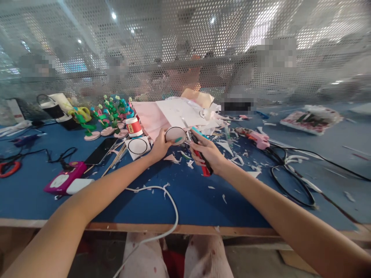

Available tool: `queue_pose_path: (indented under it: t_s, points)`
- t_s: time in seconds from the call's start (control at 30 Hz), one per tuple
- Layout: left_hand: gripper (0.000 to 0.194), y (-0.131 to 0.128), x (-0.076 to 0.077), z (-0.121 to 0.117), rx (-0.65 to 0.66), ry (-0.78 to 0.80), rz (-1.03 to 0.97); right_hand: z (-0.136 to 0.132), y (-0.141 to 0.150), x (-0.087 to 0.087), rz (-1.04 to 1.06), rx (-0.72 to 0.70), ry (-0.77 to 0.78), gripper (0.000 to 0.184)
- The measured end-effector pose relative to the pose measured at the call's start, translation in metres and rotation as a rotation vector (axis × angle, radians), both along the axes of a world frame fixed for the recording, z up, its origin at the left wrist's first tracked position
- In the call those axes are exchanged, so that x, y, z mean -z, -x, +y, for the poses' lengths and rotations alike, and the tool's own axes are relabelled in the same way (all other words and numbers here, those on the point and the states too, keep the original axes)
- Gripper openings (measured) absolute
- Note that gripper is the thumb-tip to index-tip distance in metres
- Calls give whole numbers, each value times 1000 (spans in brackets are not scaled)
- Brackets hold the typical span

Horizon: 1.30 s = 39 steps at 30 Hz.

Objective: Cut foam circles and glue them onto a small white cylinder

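Note:
My left hand (160, 146) pinches a round white paper disc (175, 136) with a dark outline, holding it tilted above the table. My right hand (209, 152) grips scissors (206, 164) with red and black handles; their blades are close to the disc's right edge, partly hidden by the fingers. Left of the hands lies a white paper square (138, 147) with a black circle drawn on it. Just behind that square is a red and white paper cup (134, 127). White and pink paper sheets (174, 112) are spread out beyond both hands.
Paper scraps (236, 158) litter the blue table. Green craft plants (108, 116) stand at back left, near a black phone (101, 150) and magenta power socket (65, 178). A pink glue gun (259, 139) and cables are to the right. A white cable (174, 204) crosses the front edge.

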State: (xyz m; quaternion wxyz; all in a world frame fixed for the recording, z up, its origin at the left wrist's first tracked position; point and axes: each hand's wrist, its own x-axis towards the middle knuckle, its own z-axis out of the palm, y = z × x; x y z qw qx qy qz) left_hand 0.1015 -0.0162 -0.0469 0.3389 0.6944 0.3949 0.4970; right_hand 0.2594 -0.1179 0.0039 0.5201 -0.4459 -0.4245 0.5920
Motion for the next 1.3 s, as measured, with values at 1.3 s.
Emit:
queue_pose_path:
  t_s: [1.3]
  points:
    - [38,1,0,-3,-20,-23,-15,-1,1,3,3,-55,-12,83]
